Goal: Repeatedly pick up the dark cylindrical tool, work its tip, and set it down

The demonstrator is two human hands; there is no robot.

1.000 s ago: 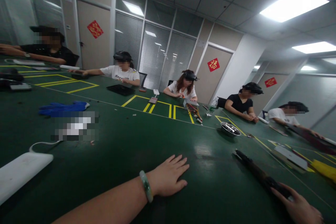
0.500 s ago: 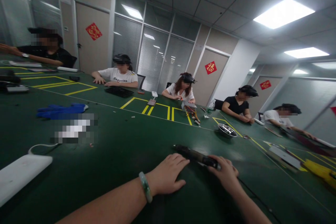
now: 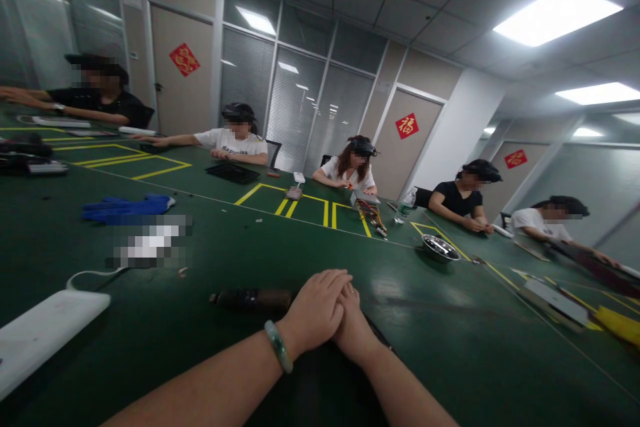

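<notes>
My two hands meet near the front middle of the green table (image 3: 225,360). My left hand (image 3: 316,310), with a green bangle on its wrist, lies curled over my right hand (image 3: 354,328). Both close round the end of a dark rod-shaped tool (image 3: 250,298), which sticks out to the left and rests on the table. A thin dark cable (image 3: 376,331) runs off to the right from under my hands. My right hand's fingers are mostly hidden beneath the left.
A white flat device (image 3: 45,333) with a cord lies at the near left, and blue gloves (image 3: 125,207) beyond it. A metal bowl (image 3: 440,248) and a water bottle (image 3: 406,205) stand to the right. Several people sit along the far side, behind yellow tape lines.
My right hand picked up the dark tool at the right and carried it left across the table. It now joins my left hand, which curled over it; the tool points left.
</notes>
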